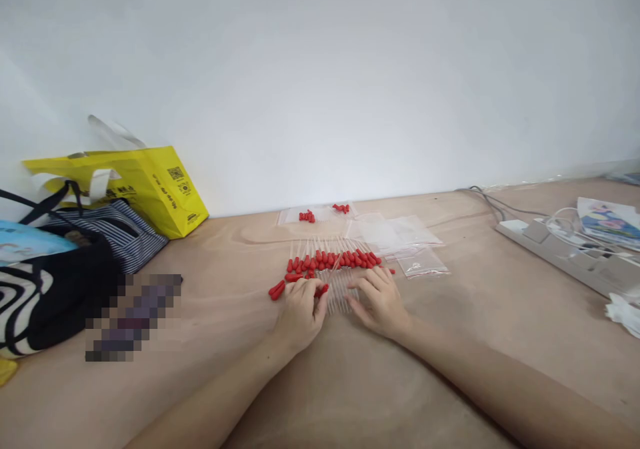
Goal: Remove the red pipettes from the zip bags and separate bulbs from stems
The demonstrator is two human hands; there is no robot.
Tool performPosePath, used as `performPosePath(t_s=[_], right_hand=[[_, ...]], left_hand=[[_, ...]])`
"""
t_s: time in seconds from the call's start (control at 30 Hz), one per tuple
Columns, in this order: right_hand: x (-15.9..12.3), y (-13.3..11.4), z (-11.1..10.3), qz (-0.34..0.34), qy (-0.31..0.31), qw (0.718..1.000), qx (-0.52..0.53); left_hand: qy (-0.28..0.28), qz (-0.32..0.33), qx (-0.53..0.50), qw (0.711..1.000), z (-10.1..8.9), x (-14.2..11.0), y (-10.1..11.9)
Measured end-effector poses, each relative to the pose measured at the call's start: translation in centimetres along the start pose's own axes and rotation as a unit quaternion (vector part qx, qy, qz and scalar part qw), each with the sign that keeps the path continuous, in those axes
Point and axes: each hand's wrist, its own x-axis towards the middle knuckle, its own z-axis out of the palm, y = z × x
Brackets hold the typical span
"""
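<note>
My left hand (299, 312) is closed in a pinch on a small red rubber bulb (323, 290). A thin clear tube seems to slant up from that bulb, though their join is too small to make out. My right hand (384, 302) rests over the right end of a row of clear glass tubes (340, 294), thumb and fingers apart. Just beyond both hands lie several droppers (325, 259) side by side, red bulbs toward me. Loose red bulbs (277, 290) sit left of my left hand.
Clear zip bags (423, 262) lie behind on the right. Farther back, more bags (290, 216) carry small red pieces. A yellow bag (165, 189), striped pouch (135, 235) and black bag (75, 295) stand left. At right is a power strip (555, 252) with cables.
</note>
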Motion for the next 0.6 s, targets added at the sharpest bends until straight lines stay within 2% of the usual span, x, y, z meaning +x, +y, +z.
performPosePath(t_s=[0.1, 0.17, 0.23, 0.37, 0.47, 0.6], right_hand=[[0.1, 0.2, -0.3, -0.049, 0.06, 0.995, -0.057], [0.2, 0.2, -0.4, -0.083, 0.071, 0.99, -0.091], [0.4, 0.3, -0.4, -0.104, 0.053, 0.987, -0.112], [0.5, 0.6, -0.1, -0.111, -0.029, 0.989, -0.094], [0.3, 0.6, 0.0, -0.107, -0.064, 0.989, -0.081], [-0.1, 0.7, -0.2, -0.102, -0.07, 0.989, -0.079]], left_hand=[[-0.004, 0.059, 0.032, 0.998, -0.2, -0.1, -0.6], [-0.009, 0.092, 0.049, 0.995, -0.3, -0.1, -0.7], [-0.017, 0.118, 0.053, 0.991, -0.3, 0.0, -0.6], [-0.009, 0.132, 0.041, 0.99, -0.2, 0.0, -0.4], [-0.004, 0.127, 0.036, 0.991, -0.4, -0.1, -0.4], [-0.002, 0.088, 0.054, 0.995, -1.5, -1.0, -1.3]])
